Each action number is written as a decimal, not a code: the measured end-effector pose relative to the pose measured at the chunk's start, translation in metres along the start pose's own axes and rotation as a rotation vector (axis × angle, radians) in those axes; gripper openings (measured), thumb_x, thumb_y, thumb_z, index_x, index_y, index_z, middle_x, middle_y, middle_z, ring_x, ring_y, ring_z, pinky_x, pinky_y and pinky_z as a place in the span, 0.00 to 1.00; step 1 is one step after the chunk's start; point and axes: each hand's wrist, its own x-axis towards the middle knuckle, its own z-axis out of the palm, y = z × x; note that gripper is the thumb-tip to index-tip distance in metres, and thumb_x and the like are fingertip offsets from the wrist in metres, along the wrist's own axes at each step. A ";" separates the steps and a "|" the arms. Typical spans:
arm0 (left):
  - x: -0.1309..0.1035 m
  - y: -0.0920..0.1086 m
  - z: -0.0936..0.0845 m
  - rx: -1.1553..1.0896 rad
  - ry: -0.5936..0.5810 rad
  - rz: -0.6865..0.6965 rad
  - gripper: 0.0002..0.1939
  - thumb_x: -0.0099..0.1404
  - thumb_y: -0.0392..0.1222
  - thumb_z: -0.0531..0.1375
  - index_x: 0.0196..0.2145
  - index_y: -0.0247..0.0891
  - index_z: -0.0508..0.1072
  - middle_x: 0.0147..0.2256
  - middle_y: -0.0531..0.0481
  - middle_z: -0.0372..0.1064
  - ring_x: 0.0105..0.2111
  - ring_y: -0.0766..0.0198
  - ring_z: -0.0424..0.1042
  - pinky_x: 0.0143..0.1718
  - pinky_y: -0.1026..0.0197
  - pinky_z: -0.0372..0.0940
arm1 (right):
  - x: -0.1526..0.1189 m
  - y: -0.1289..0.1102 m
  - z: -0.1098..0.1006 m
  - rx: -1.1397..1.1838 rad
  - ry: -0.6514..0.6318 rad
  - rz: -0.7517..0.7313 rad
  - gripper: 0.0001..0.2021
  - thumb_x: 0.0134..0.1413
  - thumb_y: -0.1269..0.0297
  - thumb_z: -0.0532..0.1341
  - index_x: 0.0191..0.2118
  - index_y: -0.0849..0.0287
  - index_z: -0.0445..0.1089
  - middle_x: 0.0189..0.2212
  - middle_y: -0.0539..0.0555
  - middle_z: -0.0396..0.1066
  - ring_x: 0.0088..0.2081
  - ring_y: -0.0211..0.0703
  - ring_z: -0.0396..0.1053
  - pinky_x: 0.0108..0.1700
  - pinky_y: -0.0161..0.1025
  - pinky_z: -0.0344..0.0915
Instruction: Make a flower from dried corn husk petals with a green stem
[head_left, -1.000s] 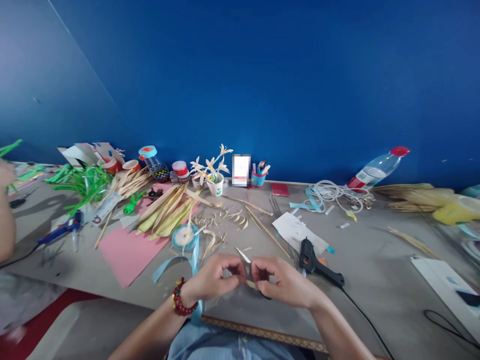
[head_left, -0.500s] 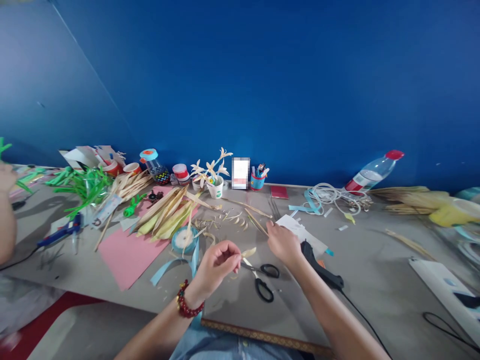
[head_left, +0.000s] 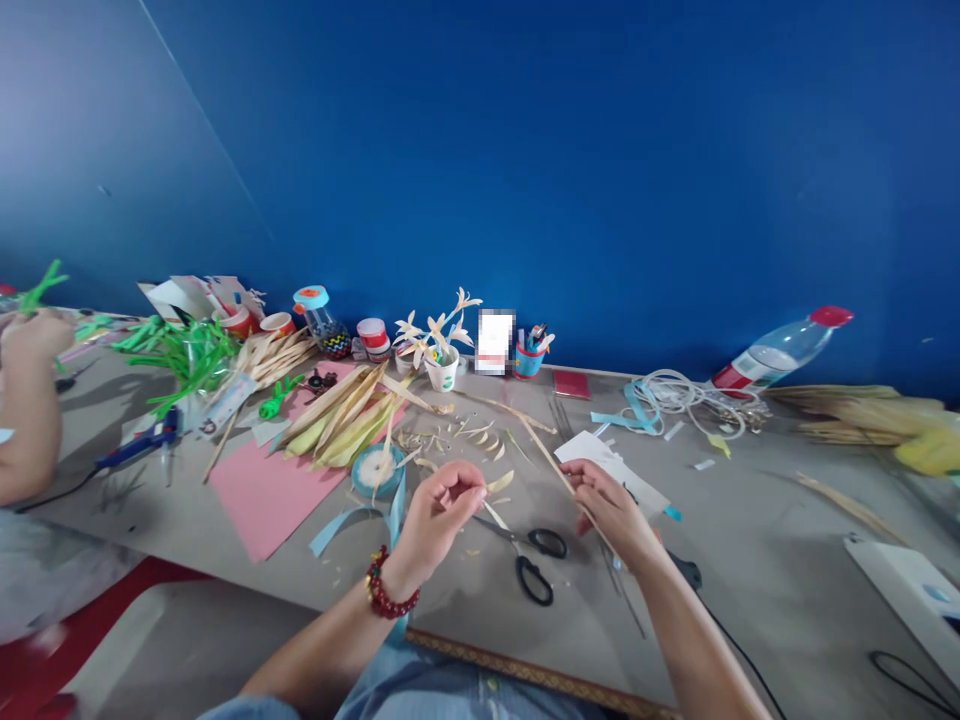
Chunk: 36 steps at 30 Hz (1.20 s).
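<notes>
My left hand [head_left: 444, 515], wearing a red bead bracelet, pinches a small pale petal cut from corn husk [head_left: 500, 483] between thumb and fingertips. To its right, my right hand [head_left: 611, 512] has its fingers closed on a long, thin tan strip of husk [head_left: 547, 457], which slants up and away to the left. Black-handled scissors [head_left: 547, 543] lie on the table between the hands, blades pointing toward the left hand. Several curved petal cuttings [head_left: 480, 437] are scattered beyond them. A black glue gun [head_left: 682, 570] is mostly hidden behind my right forearm.
Husks [head_left: 341, 420] lie on pink paper [head_left: 259, 510], beside a blue ribbon roll [head_left: 367, 483]. A white cup [head_left: 442, 375] holds husk flowers. A tilted bottle [head_left: 787, 350] leans at the back right. Another person's hand [head_left: 37, 335] holds green stems at far left.
My right hand has drawn back toward me, lifting the long strip off the table. My left hand keeps the petal in nearly the same place. The view has shifted slightly.
</notes>
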 end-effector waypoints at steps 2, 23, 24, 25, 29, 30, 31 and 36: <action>-0.001 0.001 0.003 0.008 0.003 0.040 0.07 0.66 0.40 0.58 0.31 0.36 0.70 0.33 0.49 0.67 0.33 0.64 0.66 0.37 0.62 0.63 | -0.017 -0.005 0.012 0.220 -0.039 0.007 0.09 0.54 0.65 0.54 0.42 0.57 0.64 0.17 0.41 0.56 0.15 0.33 0.50 0.15 0.29 0.52; -0.019 0.008 0.015 0.308 -0.003 0.273 0.06 0.68 0.37 0.55 0.33 0.40 0.70 0.36 0.47 0.72 0.37 0.60 0.71 0.42 0.57 0.67 | -0.050 -0.036 0.078 0.313 -0.190 -0.003 0.24 0.58 0.40 0.57 0.27 0.58 0.61 0.20 0.44 0.48 0.20 0.32 0.43 0.19 0.32 0.40; -0.019 0.008 0.015 0.306 -0.006 0.277 0.06 0.68 0.37 0.55 0.34 0.40 0.70 0.36 0.46 0.72 0.38 0.60 0.71 0.42 0.57 0.67 | -0.050 -0.038 0.078 0.362 -0.204 0.043 0.25 0.56 0.39 0.58 0.26 0.58 0.61 0.19 0.43 0.47 0.19 0.31 0.42 0.18 0.32 0.38; -0.019 0.008 0.015 0.303 -0.011 0.286 0.06 0.69 0.37 0.55 0.34 0.40 0.70 0.37 0.46 0.72 0.38 0.59 0.71 0.43 0.57 0.67 | -0.050 -0.039 0.078 0.412 -0.223 0.094 0.26 0.55 0.37 0.59 0.25 0.57 0.59 0.18 0.42 0.46 0.18 0.30 0.40 0.17 0.31 0.36; -0.019 0.006 0.014 0.291 -0.014 0.371 0.06 0.68 0.35 0.55 0.34 0.40 0.71 0.36 0.46 0.73 0.41 0.58 0.72 0.45 0.55 0.67 | -0.053 -0.044 0.079 0.595 -0.315 0.260 0.27 0.51 0.37 0.62 0.22 0.57 0.56 0.14 0.39 0.43 0.16 0.27 0.35 0.16 0.29 0.32; -0.019 0.005 0.013 0.288 -0.013 0.391 0.06 0.68 0.35 0.55 0.34 0.40 0.71 0.36 0.46 0.74 0.41 0.58 0.72 0.45 0.55 0.67 | -0.053 -0.044 0.079 0.638 -0.346 0.287 0.27 0.51 0.38 0.63 0.22 0.57 0.56 0.14 0.38 0.43 0.16 0.26 0.34 0.16 0.29 0.32; -0.020 0.004 0.012 0.288 -0.013 0.406 0.06 0.67 0.35 0.55 0.34 0.40 0.71 0.36 0.46 0.74 0.41 0.58 0.72 0.45 0.54 0.67 | -0.054 -0.045 0.079 0.679 -0.380 0.307 0.27 0.50 0.39 0.63 0.21 0.57 0.56 0.13 0.38 0.43 0.15 0.26 0.33 0.16 0.28 0.31; -0.020 0.000 0.008 0.295 -0.033 0.434 0.05 0.66 0.36 0.56 0.34 0.39 0.72 0.35 0.44 0.74 0.40 0.56 0.73 0.44 0.53 0.68 | -0.057 -0.045 0.077 0.838 -0.515 0.342 0.26 0.51 0.42 0.65 0.20 0.58 0.58 0.12 0.36 0.40 0.15 0.25 0.32 0.14 0.26 0.31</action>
